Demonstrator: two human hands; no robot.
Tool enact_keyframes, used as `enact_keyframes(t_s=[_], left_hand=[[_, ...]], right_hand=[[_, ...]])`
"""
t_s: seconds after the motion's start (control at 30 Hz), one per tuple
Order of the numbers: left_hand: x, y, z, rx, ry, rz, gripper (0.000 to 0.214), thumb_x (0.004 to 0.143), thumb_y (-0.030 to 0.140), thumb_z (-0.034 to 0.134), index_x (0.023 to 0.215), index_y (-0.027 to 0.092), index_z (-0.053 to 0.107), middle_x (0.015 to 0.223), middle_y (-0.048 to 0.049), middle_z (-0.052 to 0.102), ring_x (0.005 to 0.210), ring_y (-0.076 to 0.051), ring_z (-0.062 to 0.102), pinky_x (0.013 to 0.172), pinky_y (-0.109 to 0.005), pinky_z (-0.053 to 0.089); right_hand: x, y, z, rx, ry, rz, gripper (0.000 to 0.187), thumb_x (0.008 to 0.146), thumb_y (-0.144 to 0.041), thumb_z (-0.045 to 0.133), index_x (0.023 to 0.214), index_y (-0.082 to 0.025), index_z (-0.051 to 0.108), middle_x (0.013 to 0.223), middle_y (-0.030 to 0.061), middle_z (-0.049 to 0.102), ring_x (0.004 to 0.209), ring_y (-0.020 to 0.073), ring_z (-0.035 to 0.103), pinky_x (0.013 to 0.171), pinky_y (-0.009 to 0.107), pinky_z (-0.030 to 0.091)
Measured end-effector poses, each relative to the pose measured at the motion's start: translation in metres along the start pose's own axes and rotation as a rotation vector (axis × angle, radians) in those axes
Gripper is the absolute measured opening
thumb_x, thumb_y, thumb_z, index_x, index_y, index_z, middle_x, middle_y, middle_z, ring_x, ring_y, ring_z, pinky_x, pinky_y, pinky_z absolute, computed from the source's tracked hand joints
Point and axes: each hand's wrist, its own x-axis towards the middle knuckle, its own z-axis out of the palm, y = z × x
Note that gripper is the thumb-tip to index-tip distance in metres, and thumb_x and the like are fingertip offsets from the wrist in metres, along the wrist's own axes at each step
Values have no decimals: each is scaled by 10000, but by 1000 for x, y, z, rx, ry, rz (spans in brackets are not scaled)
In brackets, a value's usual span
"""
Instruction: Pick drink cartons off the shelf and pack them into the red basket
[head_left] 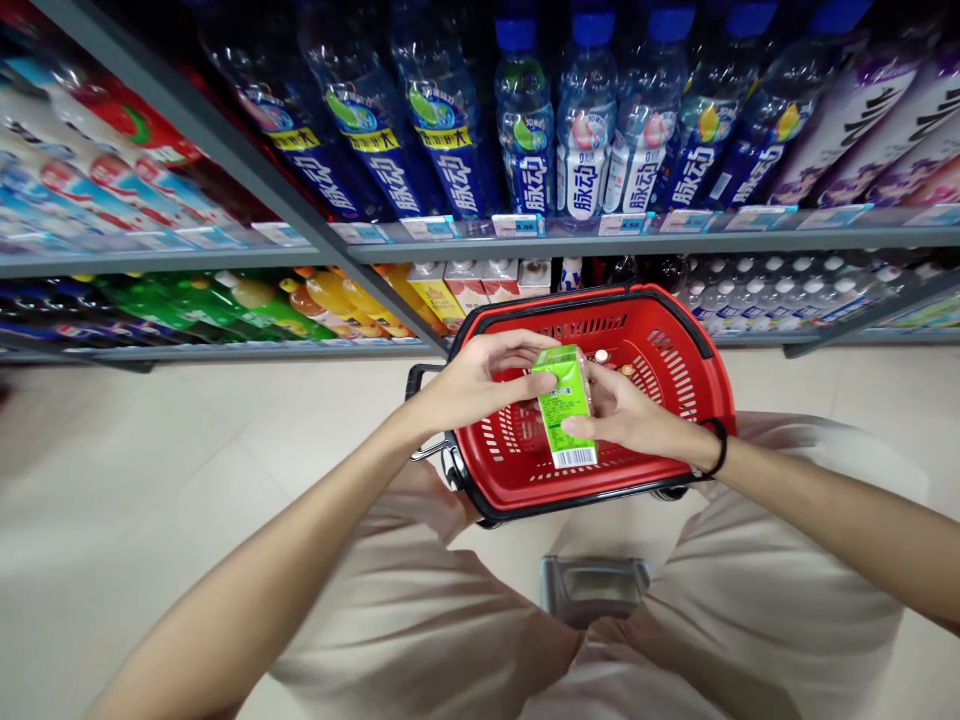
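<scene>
A green drink carton (564, 412) with a barcode on its near end is held over a red shopping basket (697, 380). My left hand (472, 382) pinches the carton's top left corner. My right hand (626, 415) grips its right side, thumb lying across the label. A black band circles my right wrist. Inside the basket, small bottle caps show behind the carton.
Grey store shelves (525, 240) run across the back, with blue-labelled water bottles (585, 130) above and orange and green drinks (300, 300) and small cartons (480, 280) below. The basket stands on pale floor tiles. My knees in beige trousers and a grey stool (592, 585) are beneath me.
</scene>
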Motion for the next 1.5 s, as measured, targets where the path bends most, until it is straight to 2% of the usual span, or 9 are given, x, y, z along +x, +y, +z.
enact_keyframes(t_s=[0.17,0.3,0.47,0.67,0.8,0.93,1.1,1.3,1.5], left_hand=[[-1,-2,-5,-31,173,-31,573,652,387,976,1108,123,750,1026,-91,775,951,-207,718,931,-356,597],[-1,-8,-10,-24,275,-23,536,665,412,961,1062,116,756,1048,-96,773,945,-185,706,947,-346,580],[-4,-12,-4,-33,167,-26,566,673,372,956,1125,123,723,1041,-88,760,970,-205,721,951,-369,591],[-12,-2,-1,281,45,225,584,750,343,903,1256,149,684,1247,-113,719,1116,-230,697,1012,-367,563],[-15,9,2,547,-12,302,620,734,393,899,1268,178,667,1250,-91,725,1125,-245,690,1015,-363,537],[-13,10,6,590,-43,291,653,731,385,888,1299,185,636,1282,-87,718,1135,-252,697,992,-345,540],[-7,-1,9,564,-24,262,674,724,391,895,1292,166,609,1235,-82,726,1100,-243,699,993,-340,535],[-4,-7,11,413,-3,234,570,731,388,902,1171,147,631,1085,-60,724,943,-202,696,842,-299,562],[2,-19,8,144,-9,116,609,763,360,895,1269,172,612,1194,-90,701,1024,-207,693,894,-309,576]], right_hand=[[2,4,8,-69,95,-57,668,765,-352,919,1315,-223,563,1364,87,662,1219,231,672,1098,408,553],[2,4,11,-182,105,-11,600,762,-397,912,1242,-197,613,1307,109,685,1150,239,694,1081,444,558],[-3,15,4,-227,126,-7,681,733,-400,927,1288,-205,584,1289,104,695,1129,239,703,1039,433,579],[-11,12,-2,-574,155,-156,731,800,-371,872,1431,-216,536,1351,108,678,1224,268,672,1114,447,520],[-15,2,-4,-848,177,-216,601,817,-343,837,1341,-203,578,1262,99,703,1135,291,691,1023,448,546],[-15,3,-10,-969,239,-262,558,805,-357,838,1275,-203,579,1205,100,707,1090,307,697,963,447,560],[-13,6,-10,-865,269,-297,574,783,-344,860,1270,-215,584,1230,96,696,1121,294,688,1011,450,553],[-13,4,-9,-711,237,-262,598,763,-344,886,1272,-207,605,1218,93,686,1117,266,681,1017,426,562],[-12,1,-6,-270,116,-83,483,798,-408,858,1190,-201,666,1192,74,732,1093,230,701,1003,363,557]])
